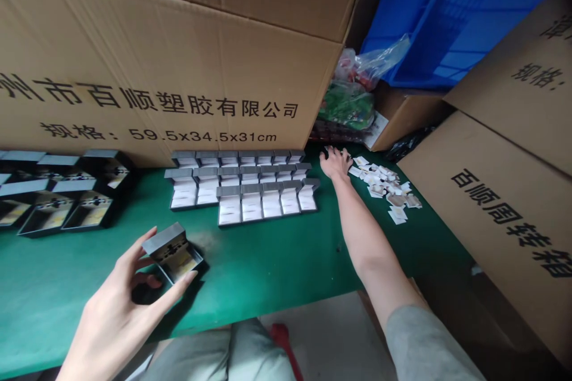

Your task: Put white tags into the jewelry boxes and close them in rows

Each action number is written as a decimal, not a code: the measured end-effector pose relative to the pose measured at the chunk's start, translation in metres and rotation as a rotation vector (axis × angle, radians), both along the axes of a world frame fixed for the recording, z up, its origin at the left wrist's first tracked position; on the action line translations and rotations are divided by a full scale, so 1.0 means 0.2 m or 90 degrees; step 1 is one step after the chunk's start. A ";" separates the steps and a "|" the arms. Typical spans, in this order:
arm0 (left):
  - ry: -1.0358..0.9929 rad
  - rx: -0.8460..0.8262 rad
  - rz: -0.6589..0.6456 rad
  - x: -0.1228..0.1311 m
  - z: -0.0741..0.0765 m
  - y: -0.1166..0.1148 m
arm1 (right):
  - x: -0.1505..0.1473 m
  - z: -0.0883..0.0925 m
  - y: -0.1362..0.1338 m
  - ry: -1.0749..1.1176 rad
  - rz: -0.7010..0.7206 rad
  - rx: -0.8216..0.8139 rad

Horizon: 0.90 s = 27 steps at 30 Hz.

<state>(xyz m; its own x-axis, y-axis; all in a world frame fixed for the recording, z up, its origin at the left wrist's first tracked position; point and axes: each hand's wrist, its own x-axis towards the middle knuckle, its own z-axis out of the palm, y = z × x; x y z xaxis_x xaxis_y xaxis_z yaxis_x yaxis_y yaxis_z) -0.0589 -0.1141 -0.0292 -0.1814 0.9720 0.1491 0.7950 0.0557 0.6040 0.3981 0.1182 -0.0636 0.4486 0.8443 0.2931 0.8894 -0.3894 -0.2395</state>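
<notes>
My left hand (125,292) holds a small open grey box (174,255) with a yellowish card inside, just above the green table (268,262). My right hand (335,162) reaches far across the table, fingers spread, resting on the surface beside a loose pile of small white and tan cards (386,186). Whether it grips a card I cannot tell. Between the hands stand rows of open grey boxes with white lining (243,187). Several open dark boxes holding yellowish cards (62,190) sit at the far left.
A large printed cardboard carton (156,53) walls off the back of the table. More cartons (509,202) stand at the right. A blue plastic crate (447,18) and clear bags of coloured items (353,95) lie behind the cards. My knees show below the table's edge.
</notes>
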 end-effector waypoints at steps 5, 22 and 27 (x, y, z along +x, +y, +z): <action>-0.023 -0.024 0.004 0.01 0.04 0.00 | -0.06 0.01 -0.10 -0.012 0.061 0.025; 0.003 -0.010 -0.060 -0.02 -0.02 0.00 | -0.17 -0.05 -1.17 0.042 0.262 0.137; -0.038 -0.007 -0.063 -0.04 -0.05 0.02 | -0.19 -0.01 -1.22 0.132 0.286 0.122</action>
<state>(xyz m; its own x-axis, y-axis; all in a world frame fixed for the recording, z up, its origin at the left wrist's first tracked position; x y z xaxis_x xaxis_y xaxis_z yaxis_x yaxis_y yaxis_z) -0.0660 -0.1105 -0.0394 -0.0927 0.9872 0.1296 0.7596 -0.0140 0.6503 0.3594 -0.1262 -0.0652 0.1194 0.9068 0.4043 0.8850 0.0873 -0.4573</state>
